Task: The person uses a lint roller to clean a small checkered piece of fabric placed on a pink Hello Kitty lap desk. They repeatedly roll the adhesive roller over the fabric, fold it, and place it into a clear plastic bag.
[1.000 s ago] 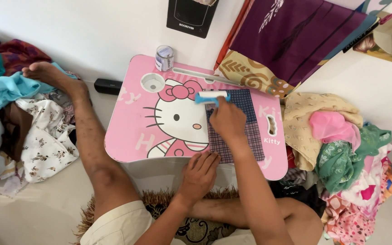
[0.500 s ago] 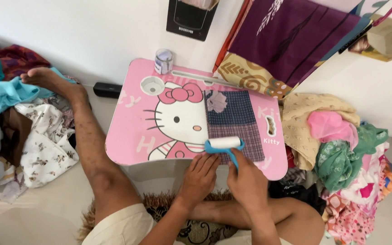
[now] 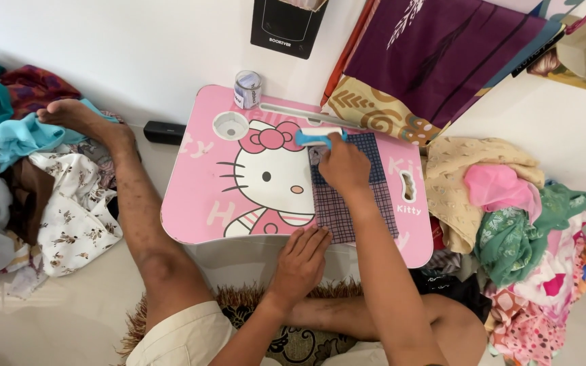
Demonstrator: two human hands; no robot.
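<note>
A small pink lap table (image 3: 205, 203) with a cartoon cat picture stands over my legs. A folded checked cloth (image 3: 357, 200), dark blue and purple, lies flat on its right half. My right hand (image 3: 344, 166) grips a lint roller with a blue handle and white roll (image 3: 319, 137), pressed at the cloth's far edge. My left hand (image 3: 303, 257) lies flat with spread fingers on the cloth's near left corner and the table edge.
A small tin (image 3: 247, 89) stands at the table's far edge beside a round cup hole (image 3: 230, 126). Piles of clothes lie at left (image 3: 49, 203) and right (image 3: 517, 217). A purple cloth (image 3: 442, 54) leans against the wall. My bare left leg (image 3: 137, 203) stretches left.
My right hand ran the lint roller from the cloth's far edge down to the near edge, then back up to the far edge. The left hand stayed pressed at the near corner.
</note>
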